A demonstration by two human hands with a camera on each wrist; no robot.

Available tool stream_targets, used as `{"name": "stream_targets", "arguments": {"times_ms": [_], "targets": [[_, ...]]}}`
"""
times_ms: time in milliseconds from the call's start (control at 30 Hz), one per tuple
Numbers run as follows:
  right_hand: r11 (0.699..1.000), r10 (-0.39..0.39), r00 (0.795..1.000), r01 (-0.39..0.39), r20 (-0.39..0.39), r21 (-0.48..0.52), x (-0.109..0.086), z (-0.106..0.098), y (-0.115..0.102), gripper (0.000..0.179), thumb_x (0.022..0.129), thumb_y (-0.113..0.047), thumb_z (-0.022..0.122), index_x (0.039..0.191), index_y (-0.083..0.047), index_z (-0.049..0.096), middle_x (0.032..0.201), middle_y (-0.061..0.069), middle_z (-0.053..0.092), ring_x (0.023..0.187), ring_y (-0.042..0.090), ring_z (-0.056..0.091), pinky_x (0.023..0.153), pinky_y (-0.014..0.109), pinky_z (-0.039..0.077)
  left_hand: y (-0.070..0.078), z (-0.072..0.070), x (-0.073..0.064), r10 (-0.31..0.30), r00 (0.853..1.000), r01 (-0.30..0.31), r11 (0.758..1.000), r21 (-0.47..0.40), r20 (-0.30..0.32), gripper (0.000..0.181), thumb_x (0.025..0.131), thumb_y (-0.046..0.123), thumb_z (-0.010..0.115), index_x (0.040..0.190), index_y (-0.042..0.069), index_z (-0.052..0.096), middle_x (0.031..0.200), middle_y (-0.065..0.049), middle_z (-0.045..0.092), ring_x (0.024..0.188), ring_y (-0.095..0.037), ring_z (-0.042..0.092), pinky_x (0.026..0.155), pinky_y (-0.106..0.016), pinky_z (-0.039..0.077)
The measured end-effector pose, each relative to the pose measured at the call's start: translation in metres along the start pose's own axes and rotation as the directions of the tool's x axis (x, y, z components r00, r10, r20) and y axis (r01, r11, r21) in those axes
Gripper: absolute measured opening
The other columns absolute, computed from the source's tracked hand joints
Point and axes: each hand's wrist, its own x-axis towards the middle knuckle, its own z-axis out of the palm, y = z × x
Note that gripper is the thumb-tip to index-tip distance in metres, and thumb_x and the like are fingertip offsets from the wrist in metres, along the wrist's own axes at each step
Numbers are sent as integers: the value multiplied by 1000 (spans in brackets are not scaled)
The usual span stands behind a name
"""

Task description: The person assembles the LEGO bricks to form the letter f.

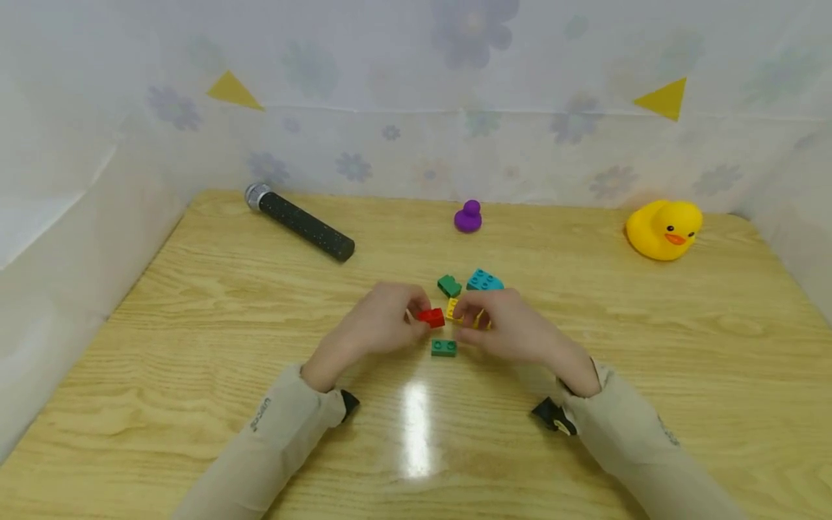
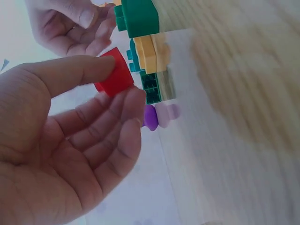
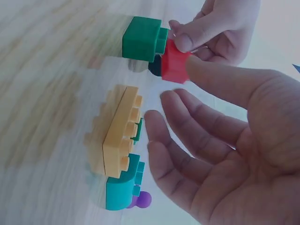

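My left hand (image 1: 386,318) pinches a small red toy brick (image 2: 119,75) between thumb and fingers, held a little above the table. Across from it, my right hand (image 1: 510,325) has loosely bent fingers with nothing in them; its thumb tip is close to the red brick in the right wrist view, and I cannot tell if they touch. Under the right fingers lies a long yellow brick (image 3: 119,136), partly hidden in the head view. A green brick (image 1: 444,349) sits nearer me, between the hands. Beyond them are another green brick (image 1: 448,285) and a teal brick (image 1: 484,279) with a rounded end.
A black microphone (image 1: 302,224) with a silver head lies at the back left of the wooden table (image 1: 195,347). A small purple duck (image 1: 468,217) stands at the back middle, and a larger yellow duck (image 1: 663,231) at the back right. A flowered cloth (image 1: 403,87) hangs behind.
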Motion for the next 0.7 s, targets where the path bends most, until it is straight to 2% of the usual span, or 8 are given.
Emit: {"name": "stream_targets", "arguments": {"times_ms": [67, 167, 300, 500, 700], "targets": [[1000, -15, 1000, 15, -23, 9, 0, 0, 0, 14, 87, -12, 71, 97, -5, 65, 84, -1, 64, 71, 13, 59, 63, 27, 49, 1, 1, 0, 58, 998, -57, 998, -35, 24, 6, 86, 11, 70, 90, 11, 65, 86, 1, 66, 69, -11, 59, 65, -23, 49], [998, -59, 997, 60, -52, 17, 0, 1, -1, 15, 86, -10, 71, 99, -5, 66, 89, 0, 65, 75, 14, 61, 65, 30, 51, 3, 2, 0, 166, 985, -163, 984, -67, 43, 7, 87, 11, 70, 91, 10, 65, 85, 1, 66, 66, -9, 59, 62, -22, 49], [994, -110, 992, 110, -64, 8, 1, 2, -1, 11, 84, -6, 72, 94, -8, 67, 88, -1, 65, 78, 13, 61, 65, 34, 52, 4, 3, 0, 242, 969, -239, 969, -64, 42, 7, 86, 8, 70, 91, 9, 65, 84, 1, 66, 64, -7, 57, 60, -20, 49], [991, -129, 991, 130, -46, 21, 1, 3, 0, 11, 82, -2, 71, 89, -9, 66, 83, -3, 65, 75, 11, 59, 64, 33, 52, 4, 4, 0, 256, 965, -252, 966, -53, 63, 7, 86, 8, 70, 90, 10, 65, 85, 2, 66, 65, -7, 57, 61, -21, 49], [991, -127, 992, 127, -5, 47, 0, 3, 0, 12, 81, -3, 74, 89, -8, 65, 82, -3, 65, 74, 10, 60, 65, 26, 51, 5, 3, -1, 239, 965, -236, 971, -42, 107, 9, 85, 6, 70, 90, 11, 64, 85, 3, 66, 68, -6, 58, 64, -20, 49]]}}
